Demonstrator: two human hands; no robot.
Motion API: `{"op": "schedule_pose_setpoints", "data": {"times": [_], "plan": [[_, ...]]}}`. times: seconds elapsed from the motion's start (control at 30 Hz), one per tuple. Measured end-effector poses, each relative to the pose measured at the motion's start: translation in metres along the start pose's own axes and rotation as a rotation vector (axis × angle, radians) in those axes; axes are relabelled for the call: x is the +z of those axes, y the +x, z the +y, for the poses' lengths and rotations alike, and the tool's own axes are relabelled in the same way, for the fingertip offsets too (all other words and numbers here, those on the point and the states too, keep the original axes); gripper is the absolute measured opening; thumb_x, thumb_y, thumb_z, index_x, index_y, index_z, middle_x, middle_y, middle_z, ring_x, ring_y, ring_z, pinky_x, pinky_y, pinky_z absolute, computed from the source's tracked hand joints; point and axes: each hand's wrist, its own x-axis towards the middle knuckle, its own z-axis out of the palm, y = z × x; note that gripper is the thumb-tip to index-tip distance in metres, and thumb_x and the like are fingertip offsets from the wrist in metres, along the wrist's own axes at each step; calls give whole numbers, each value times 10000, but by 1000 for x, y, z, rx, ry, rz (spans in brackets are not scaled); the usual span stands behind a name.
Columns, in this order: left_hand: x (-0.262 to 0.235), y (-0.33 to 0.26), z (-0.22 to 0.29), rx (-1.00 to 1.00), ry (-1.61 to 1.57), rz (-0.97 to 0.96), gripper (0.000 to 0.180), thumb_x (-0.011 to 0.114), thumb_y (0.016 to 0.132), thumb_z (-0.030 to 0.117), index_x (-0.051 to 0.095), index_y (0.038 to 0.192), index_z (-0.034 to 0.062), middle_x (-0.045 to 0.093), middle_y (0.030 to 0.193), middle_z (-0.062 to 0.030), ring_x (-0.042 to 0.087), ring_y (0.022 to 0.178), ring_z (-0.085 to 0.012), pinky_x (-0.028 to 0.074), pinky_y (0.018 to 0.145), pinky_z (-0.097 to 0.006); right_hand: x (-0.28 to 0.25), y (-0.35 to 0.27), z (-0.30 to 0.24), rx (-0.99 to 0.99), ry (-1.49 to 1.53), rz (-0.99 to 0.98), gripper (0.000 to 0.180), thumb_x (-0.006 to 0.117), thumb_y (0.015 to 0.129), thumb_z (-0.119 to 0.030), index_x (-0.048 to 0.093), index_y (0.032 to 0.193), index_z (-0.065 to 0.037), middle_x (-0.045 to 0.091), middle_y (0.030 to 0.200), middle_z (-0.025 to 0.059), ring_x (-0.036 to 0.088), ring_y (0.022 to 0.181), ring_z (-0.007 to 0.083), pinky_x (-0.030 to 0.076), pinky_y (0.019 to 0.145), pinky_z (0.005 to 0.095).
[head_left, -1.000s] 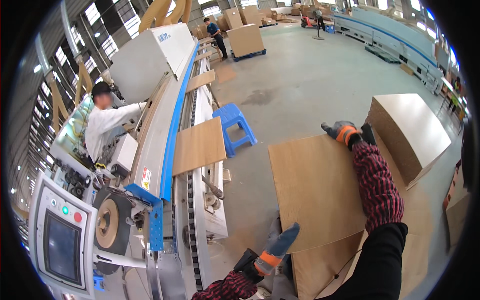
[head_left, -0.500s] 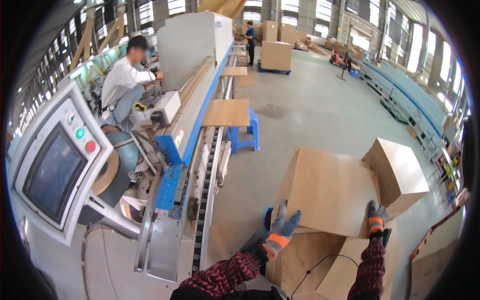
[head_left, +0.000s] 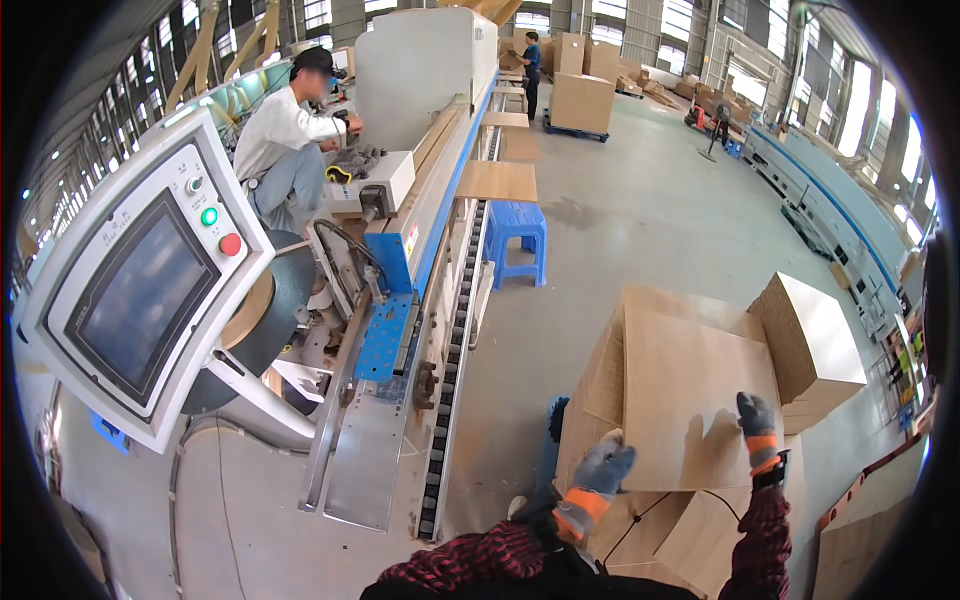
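A flat wood-grain board (head_left: 690,375) lies on top of a stack of like boards, slightly out of line with those beneath. My left hand (head_left: 603,466), in a grey and orange glove, is closed at the board's near left corner; the fingertips are partly hidden. Above the board's right side is my right hand (head_left: 757,416), gloved the same way. Its fingers are loosely stretched out with nothing in them, and its shadow falls on the board.
To the left runs a long edge-banding machine (head_left: 437,200) with a roller track and control panel (head_left: 145,285). A board (head_left: 497,181) rests by a blue stool (head_left: 518,243). Another board stack (head_left: 808,335) stands right. A person in white (head_left: 285,140) crouches behind the machine.
My left hand's spread fingers have closed at the board's corner. My right hand has come off the right edge. The top board has shifted against the stack, and the whole view has swung left.
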Motion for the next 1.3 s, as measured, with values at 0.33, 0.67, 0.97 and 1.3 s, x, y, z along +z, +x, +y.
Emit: {"op": "schedule_pose_setpoints", "data": {"times": [0.33,0.67,0.97,1.3], "plan": [[28,-29,-1,-567,-177,-385,462,678,798,415,616,1088,61,644,918,-46,628,683,-176,502,450,-324,-111,-6,128,209,-742,81,637,552,797,-552,645,1017,38,632,958,271,575,965,430,441,856,456],[-181,-92,15,-113,-319,-396,259,604,863,114,619,1085,-19,640,1105,-108,647,944,-200,516,828,-300,-84,-142,27,297,263,-350,204,693,818,-211,673,828,-8,642,763,27,580,620,123,484,572,288],[-284,-219,33,-92,471,470,453,656,825,288,574,1170,6,647,1016,-94,628,887,-197,508,762,-319,37,-235,-137,352,615,-643,197,640,861,-172,670,960,-5,656,810,26,587,676,105,474,610,261],[-294,-209,43,726,1201,956,272,620,761,125,621,1001,-3,591,835,-188,586,766,-353,467,668,-413,234,-326,-106,310,308,-467,285,681,827,-283,655,849,1,654,722,70,585,615,148,451,541,303]]}}
